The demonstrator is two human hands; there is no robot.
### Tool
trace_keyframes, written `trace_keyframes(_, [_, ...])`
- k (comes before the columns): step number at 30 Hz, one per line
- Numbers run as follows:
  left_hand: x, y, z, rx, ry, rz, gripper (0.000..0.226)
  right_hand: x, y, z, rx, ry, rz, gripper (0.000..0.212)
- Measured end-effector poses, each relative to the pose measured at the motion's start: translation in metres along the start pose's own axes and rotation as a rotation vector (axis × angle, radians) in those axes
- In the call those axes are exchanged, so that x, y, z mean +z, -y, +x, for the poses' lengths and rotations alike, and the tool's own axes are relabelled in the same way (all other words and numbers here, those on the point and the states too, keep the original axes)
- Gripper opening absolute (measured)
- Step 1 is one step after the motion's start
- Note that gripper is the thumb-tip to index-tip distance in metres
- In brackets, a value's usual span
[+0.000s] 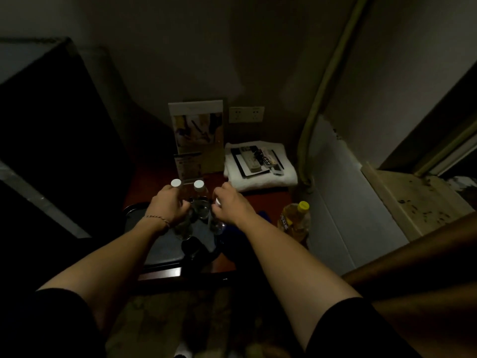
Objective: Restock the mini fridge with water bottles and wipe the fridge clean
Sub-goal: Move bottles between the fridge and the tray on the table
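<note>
Both hands on water bottles at the tray, fridge not in clear view.

Left hand [167, 206] curls round a clear plastic bottle with white cap [176, 182]; right hand [228, 202] clamps on another bottle [216, 223], cap mostly hidden under fingers. Third bottle [200, 200] stands between the hands, untouched. All sit upright on a dark glossy tray [165, 251] on the reddish wood worktop [260, 200], probably grouped for grabbing two at once. Beyond the right hand: folded white towel [258, 177], soft, carrying remotes. Yellow-capped bottle [296, 220] just right of it.
</note>
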State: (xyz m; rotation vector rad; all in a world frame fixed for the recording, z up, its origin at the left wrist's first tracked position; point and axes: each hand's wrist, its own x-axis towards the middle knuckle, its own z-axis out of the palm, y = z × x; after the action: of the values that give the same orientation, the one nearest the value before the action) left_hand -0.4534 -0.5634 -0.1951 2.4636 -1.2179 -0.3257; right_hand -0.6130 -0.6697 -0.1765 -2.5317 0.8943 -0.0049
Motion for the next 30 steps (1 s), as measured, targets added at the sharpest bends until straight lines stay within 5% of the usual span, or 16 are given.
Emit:
trace_keyframes(15, [0.040, 0.044, 0.022, 0.057, 0.070, -0.028, 0.018, 0.067, 0.004, 0.047, -0.005, 0.053, -0.033, 0.023])
trace_keyframes(30, [0.037, 0.048, 0.030, 0.053, 0.064, -0.014, 0.019, 0.062, 0.008, 0.057, 0.039, 0.042, -0.017, 0.031])
